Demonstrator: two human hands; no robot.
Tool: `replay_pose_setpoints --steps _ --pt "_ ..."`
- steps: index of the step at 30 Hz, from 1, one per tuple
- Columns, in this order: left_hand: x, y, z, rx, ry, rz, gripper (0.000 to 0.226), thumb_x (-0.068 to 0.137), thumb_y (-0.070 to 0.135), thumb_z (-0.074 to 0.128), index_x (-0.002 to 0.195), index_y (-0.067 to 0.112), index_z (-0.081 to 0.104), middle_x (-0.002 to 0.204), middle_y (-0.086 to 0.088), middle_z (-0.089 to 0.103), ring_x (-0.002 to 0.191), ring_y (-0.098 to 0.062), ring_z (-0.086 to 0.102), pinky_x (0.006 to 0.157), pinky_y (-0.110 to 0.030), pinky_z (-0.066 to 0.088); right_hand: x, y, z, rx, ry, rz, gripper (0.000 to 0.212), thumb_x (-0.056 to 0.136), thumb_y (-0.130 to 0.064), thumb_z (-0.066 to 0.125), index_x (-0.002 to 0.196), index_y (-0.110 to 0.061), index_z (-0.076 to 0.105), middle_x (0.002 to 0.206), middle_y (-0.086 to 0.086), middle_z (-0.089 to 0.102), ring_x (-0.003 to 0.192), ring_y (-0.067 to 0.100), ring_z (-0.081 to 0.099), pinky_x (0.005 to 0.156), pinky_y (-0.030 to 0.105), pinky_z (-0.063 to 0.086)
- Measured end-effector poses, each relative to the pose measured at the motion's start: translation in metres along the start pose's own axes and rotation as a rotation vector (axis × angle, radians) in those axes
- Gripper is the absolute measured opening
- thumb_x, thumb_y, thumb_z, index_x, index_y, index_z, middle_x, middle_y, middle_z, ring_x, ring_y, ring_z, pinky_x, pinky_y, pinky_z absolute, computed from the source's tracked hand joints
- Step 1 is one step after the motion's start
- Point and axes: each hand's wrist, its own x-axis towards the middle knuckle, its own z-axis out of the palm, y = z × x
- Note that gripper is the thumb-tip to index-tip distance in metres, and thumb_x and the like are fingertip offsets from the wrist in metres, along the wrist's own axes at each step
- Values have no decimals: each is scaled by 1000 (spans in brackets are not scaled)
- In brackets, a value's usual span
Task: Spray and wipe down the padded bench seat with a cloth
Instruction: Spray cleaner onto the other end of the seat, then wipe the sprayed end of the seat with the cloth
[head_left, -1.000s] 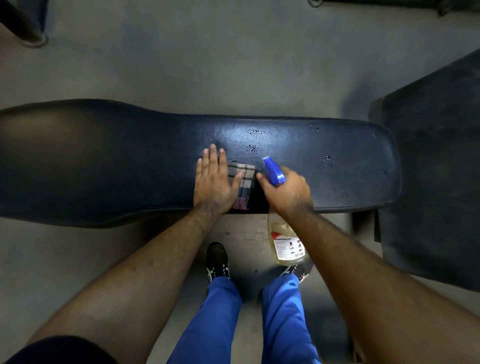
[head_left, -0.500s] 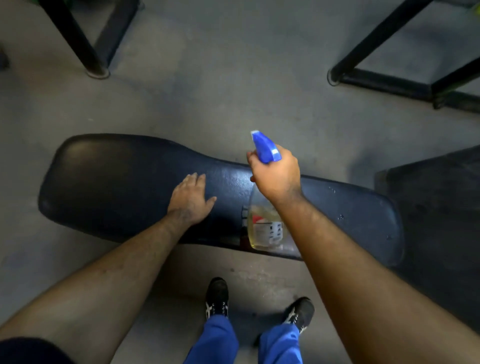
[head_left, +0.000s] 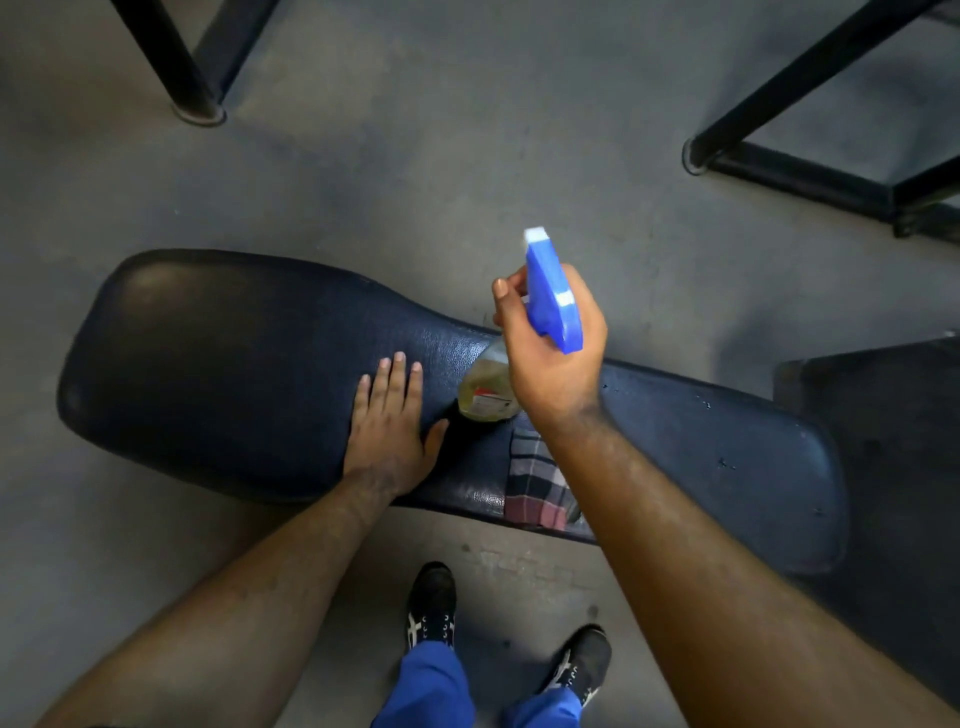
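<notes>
The dark padded bench seat (head_left: 223, 364) runs across the middle of the view, wider at its left end. My left hand (head_left: 390, 423) lies flat on the seat with straight fingers, holding nothing. My right hand (head_left: 550, 358) grips a spray bottle (head_left: 551, 293) with a blue trigger head above the seat; its clear body of yellowish liquid (head_left: 485, 389) shows below my palm. A plaid cloth (head_left: 535, 483) lies on the seat's near edge, partly hidden under my right forearm. Small droplets dot the seat's right part.
Black metal frame legs stand on the grey floor at the back left (head_left: 192, 98) and back right (head_left: 779, 156). A dark padded block (head_left: 893, 467) sits right of the bench. My shoes (head_left: 431, 608) are on the floor in front.
My left hand left the cloth and slid left to rest flat on the bare seat. My right hand lifted the spray bottle from the seat's near edge to above the seat.
</notes>
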Motion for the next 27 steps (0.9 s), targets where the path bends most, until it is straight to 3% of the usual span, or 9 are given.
replay_pose_setpoints --steps 5,7,9,12,18,22,27 --pt "0 -1 2 1 -1 -4 83 90 59 24 155 8 18 163 -17 13 151 -30 9 122 -50 9 -7 -2 2 -2 -37 3 12 88 -27 70 92 -30 59 88 -13 62 85 16 65 82 45 54" --pt "0 -1 2 0 3 0 83 90 59 23 155 8 18 163 -17 13 151 -30 10 122 -50 9 -8 -1 2 14 -56 41 14 87 -28 71 96 -30 61 87 -18 63 82 10 66 78 38 56" --pt "-1 0 2 2 18 1 82 90 58 23 155 8 18 162 -18 13 151 -30 10 122 -50 9 -9 -2 2 17 -64 93 19 85 -28 75 100 -30 62 87 -13 64 76 6 65 73 31 57" --pt "-1 0 4 10 22 3 82 91 59 21 155 8 16 163 -17 11 151 -29 7 122 -50 8 -12 3 -1 3 -30 145 21 81 -31 79 93 -29 62 84 -5 66 76 14 64 76 35 56" --pt "-1 0 3 20 31 -3 84 90 61 17 156 9 13 163 -16 7 152 -29 5 123 -47 3 -17 12 -3 -57 -59 146 27 72 -47 79 90 -41 60 98 -4 70 93 9 66 86 36 55" --pt "-1 1 0 32 -6 -3 85 89 61 14 156 10 5 164 -15 -1 152 -27 -3 123 -46 0 -19 13 -6 5 -65 145 43 72 -33 85 107 -27 61 100 -4 69 93 10 66 85 28 54" --pt "-5 5 -3 -22 62 5 78 92 54 29 153 5 24 161 -20 17 150 -31 12 123 -48 8 -38 33 -30 -220 -45 177 75 70 -54 79 133 -26 51 129 -10 56 124 2 51 106 28 43"
